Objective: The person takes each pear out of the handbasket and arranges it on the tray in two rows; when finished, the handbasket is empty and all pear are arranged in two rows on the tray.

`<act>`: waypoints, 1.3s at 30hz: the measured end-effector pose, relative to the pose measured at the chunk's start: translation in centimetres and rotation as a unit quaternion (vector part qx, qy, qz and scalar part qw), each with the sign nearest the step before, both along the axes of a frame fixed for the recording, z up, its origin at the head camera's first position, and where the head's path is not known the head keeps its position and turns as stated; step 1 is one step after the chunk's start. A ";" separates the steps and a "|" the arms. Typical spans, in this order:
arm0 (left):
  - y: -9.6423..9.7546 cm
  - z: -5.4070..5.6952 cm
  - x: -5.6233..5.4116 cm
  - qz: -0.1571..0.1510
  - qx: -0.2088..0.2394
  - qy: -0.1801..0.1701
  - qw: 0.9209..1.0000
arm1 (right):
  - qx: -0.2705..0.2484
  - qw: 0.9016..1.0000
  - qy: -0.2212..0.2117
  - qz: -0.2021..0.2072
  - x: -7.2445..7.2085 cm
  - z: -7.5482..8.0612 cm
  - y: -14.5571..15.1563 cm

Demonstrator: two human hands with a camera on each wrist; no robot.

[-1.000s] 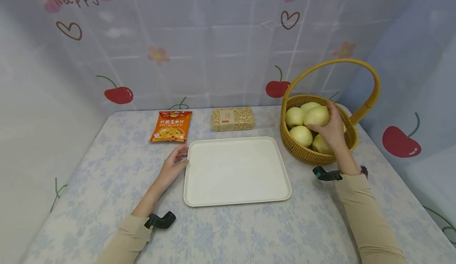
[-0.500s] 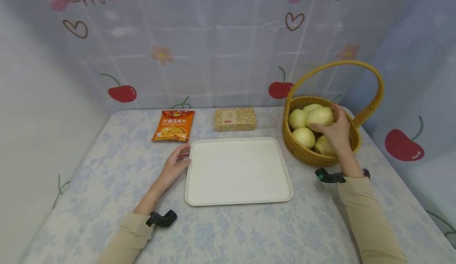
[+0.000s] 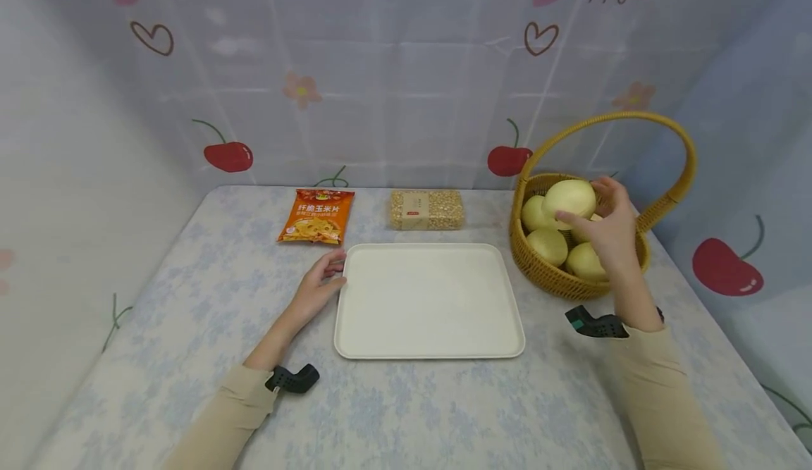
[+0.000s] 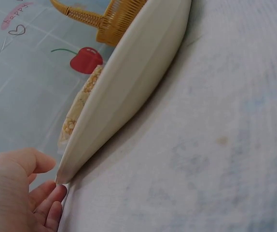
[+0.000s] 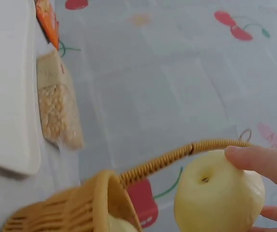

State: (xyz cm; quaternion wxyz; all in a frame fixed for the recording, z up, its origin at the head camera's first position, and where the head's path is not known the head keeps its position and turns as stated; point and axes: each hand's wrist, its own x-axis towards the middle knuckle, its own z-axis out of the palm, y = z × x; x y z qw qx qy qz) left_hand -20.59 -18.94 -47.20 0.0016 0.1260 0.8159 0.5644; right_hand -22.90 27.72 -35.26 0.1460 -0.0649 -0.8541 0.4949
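Note:
My right hand holds a pale yellow-green pear between thumb and fingers, raised above the other pears in the woven basket. In the right wrist view the pear shows a short stem in a hollow, with a finger over its top. My left hand rests at the left edge of the white tray, fingers relaxed. From the left wrist, the thumb of this hand lies apart from the tray rim, and the fingertips are right at its corner.
Several pears lie in the basket under its tall arched handle. Behind the tray are an orange snack bag and a clear pack of yellow kernels. A printed curtain hangs behind the table.
My right hand has lifted the pear up from among the others, uncovering another pear beneath. My left hand stays by the tray edge. The head view has shifted slightly.

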 end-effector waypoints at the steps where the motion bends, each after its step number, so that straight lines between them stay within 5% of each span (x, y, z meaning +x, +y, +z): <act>1: 0.1 0.4 0.3 0.000 -0.001 -0.003 1.000 | 0.002 1.000 -0.002 0.007 0.2 0.1 -0.3; 4: 0.5 1.3 1.0 -0.001 -0.002 -0.010 1.000 | 0.016 0.999 0.004 0.033 0.7 0.0 -1.5; 10: 0.3 1.0 1.1 0.002 -0.002 -0.016 1.000 | -0.005 0.995 0.012 0.095 1.0 -0.5 -5.0; 14: -0.2 0.8 1.3 0.014 -0.006 -0.016 1.000 | -0.049 0.986 -0.007 0.162 0.3 -1.5 -8.3; 18: -0.4 0.8 1.4 0.012 0.000 -0.010 1.000 | -0.040 0.976 -0.029 0.212 -0.3 -2.9 -11.4; 39: 0.4 1.2 0.3 0.006 -0.010 -0.004 1.000 | 0.000 0.942 -0.079 0.326 -1.4 -7.0 -21.8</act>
